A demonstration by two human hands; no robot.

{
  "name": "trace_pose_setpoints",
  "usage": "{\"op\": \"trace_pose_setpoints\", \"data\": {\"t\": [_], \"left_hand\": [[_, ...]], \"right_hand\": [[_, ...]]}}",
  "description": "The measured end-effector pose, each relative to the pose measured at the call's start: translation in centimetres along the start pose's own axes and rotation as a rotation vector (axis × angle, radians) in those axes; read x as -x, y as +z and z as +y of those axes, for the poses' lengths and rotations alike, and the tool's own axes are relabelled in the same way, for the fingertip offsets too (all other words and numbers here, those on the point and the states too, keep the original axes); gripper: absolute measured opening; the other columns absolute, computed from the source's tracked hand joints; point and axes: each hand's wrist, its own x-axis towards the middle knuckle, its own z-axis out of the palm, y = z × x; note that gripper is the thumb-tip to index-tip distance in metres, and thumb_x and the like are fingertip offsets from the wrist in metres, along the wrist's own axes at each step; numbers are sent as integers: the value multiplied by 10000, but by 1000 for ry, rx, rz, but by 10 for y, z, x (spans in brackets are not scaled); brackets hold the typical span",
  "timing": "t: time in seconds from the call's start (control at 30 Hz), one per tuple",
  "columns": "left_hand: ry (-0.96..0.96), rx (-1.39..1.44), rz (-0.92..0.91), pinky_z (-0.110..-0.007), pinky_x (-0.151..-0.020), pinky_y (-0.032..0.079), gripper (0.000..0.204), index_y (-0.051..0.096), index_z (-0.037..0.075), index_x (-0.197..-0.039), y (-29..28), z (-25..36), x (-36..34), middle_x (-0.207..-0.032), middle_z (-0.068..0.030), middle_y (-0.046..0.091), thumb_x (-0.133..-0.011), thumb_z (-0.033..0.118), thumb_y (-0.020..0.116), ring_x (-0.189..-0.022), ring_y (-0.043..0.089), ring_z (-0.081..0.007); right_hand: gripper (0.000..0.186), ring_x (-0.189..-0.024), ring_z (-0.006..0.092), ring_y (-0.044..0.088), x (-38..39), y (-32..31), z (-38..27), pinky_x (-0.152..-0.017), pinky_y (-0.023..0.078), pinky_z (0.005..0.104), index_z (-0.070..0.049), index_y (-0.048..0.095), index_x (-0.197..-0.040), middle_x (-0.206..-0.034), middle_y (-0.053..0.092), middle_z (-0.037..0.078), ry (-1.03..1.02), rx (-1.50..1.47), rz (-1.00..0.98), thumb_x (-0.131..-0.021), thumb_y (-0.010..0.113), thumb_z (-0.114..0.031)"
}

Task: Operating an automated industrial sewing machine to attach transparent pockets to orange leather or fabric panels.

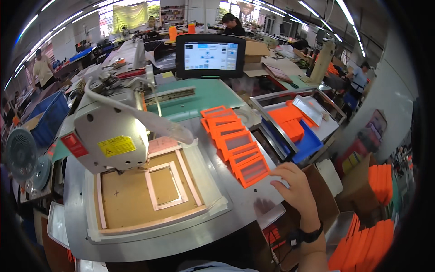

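Note:
My right hand, wearing a dark watch, hovers at the metal table's right edge beside a row of overlapping orange frames with greyish see-through middles; its fingers are loosely bent and apart, holding nothing visible. My left hand is not in view. Left of the row is a board with pink-edged rectangular strips on it, under the grey head of a sewing machine with warning labels.
A monitor stands behind; a metal rail frame and blue tray sit back right. Boxes of orange pieces crowd the lower right. A fan and blue crate are left. Three other people are farther back.

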Motion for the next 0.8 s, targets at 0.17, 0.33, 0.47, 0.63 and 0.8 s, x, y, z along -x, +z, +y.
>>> {"op": "trace_pose_setpoints", "data": {"t": [0.17, 0.33, 0.47, 0.63, 0.8], "left_hand": [[-145, 939, -341, -359, -985, 461, 522, 375, 19, -1474, -147, 315, 29, -1379, -173, 526, -1012, 194, 543, -1199, 548, -262], [326, 979, -716, -349, -998, 448, 428, 462, 17, -1424, -174, 403, 37, -1387, -146, 530, -1018, 147, 505, -1203, 546, -237], [1046, 609, -821, -443, -976, 468, 416, 554, 4, -1275, -170, 493, 31, -1238, -226, 595, -885, 138, 615, -1142, 569, -409], [1624, 180, -797, -532, -1112, 349, 563, 468, 72, -1418, -95, 543, 17, -1523, -176, 376, -923, 285, 630, -1393, 373, -394], [1631, 282, -882, -526, -1107, 350, 577, 444, 57, -1425, -49, 561, 7, -1525, -180, 370, -913, 245, 633, -1402, 367, -360]], "right_hand": [[483, -1009, 317, 571, -49, 21, 48, -862, 497, 398, -43, 604, -1159, -1093, 543, 119, -113, 205, -225, -727, 800, -133], [527, -1038, 327, 537, -73, 25, 54, -895, 462, 374, -33, 575, -1082, -1071, 494, 137, 11, 177, -415, -648, 854, -144], [558, -1013, 359, 534, -89, 22, 56, -839, 464, 403, -37, 535, -1005, -1035, 485, 150, -13, 152, -457, -589, 885, -164], [504, -795, 339, 587, -84, 20, 52, -681, 465, 396, -56, 493, -903, -822, 557, 111, 121, 161, -461, -593, 880, -144], [297, -742, 115, 610, -88, -10, 39, -663, 475, 262, -21, 607, -998, -806, 641, 45, 275, -400, -547, -740, 753, 3]]}}
